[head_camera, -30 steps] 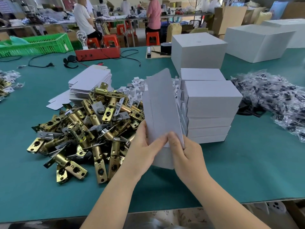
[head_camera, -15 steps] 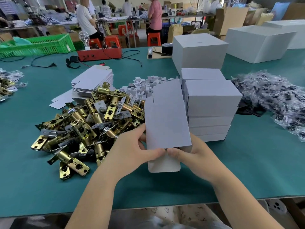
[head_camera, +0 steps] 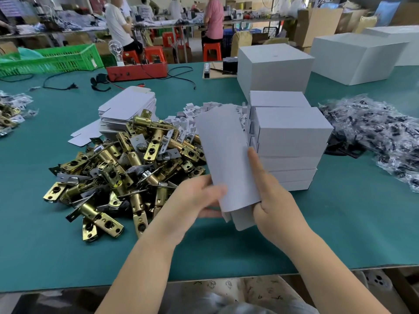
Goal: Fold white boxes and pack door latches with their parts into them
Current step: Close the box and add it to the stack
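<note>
Both my left hand (head_camera: 199,198) and right hand (head_camera: 272,198) grip a half-folded white box (head_camera: 229,155) at centre, finished boxes (head_camera: 292,141) stacked at two o'clock, the latch pile (head_camera: 122,168) at nine o'clock unpacked.

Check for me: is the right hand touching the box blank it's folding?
Touching. The head view shows the right hand gripping the box blank along its right edge, index finger laid flat on its face. The left hand holds the opposite edge.

Bright, even light; left hand (head_camera: 199,196) motion-blurred, edges wide-angle-bent.
</note>
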Motion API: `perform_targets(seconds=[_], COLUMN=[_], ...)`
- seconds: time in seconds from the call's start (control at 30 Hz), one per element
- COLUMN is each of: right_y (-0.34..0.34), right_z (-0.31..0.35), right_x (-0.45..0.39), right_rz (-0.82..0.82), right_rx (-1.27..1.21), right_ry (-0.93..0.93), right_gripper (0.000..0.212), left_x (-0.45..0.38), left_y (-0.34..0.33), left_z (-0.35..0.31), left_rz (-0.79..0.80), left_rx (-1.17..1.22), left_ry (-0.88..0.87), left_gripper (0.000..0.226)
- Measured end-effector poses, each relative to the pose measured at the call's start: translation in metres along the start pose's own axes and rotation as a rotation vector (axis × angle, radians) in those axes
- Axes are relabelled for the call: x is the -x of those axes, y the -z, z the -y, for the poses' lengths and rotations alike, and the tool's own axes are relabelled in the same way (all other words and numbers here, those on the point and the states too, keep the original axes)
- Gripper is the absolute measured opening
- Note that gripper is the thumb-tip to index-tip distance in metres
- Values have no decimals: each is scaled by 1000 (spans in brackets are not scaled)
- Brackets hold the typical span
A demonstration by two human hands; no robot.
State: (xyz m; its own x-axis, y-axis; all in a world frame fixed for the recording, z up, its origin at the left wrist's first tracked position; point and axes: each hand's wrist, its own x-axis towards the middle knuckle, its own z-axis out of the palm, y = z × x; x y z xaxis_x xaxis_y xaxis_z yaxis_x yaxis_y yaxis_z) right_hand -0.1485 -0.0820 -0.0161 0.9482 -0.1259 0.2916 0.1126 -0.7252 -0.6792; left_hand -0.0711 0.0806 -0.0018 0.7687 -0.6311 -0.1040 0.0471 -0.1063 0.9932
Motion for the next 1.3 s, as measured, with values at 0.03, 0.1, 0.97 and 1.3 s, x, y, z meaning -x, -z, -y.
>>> perform_targets(seconds=[0.03,0.1,0.97,1.3], right_y=[2,4,0,14], right_z=[1,2,20,31], right_x=[0,2,-30,-34], right_rz=[31,127,-137,-190], right_rx=[53,83,-633,-480], right_ry=[27,71,-204,-49], right_gripper=[103,94,5,21], left_x=[-1,-2,-15,-4], left_y=[-2,-5,-11,-17], left_z=[-1,1,-13,-7], left_rz=[-75,-199,-296,-85], left_rx=[66,90,420,-102], left_ry=[18,-24,-103,-207], left_gripper=[41,39,14,88])
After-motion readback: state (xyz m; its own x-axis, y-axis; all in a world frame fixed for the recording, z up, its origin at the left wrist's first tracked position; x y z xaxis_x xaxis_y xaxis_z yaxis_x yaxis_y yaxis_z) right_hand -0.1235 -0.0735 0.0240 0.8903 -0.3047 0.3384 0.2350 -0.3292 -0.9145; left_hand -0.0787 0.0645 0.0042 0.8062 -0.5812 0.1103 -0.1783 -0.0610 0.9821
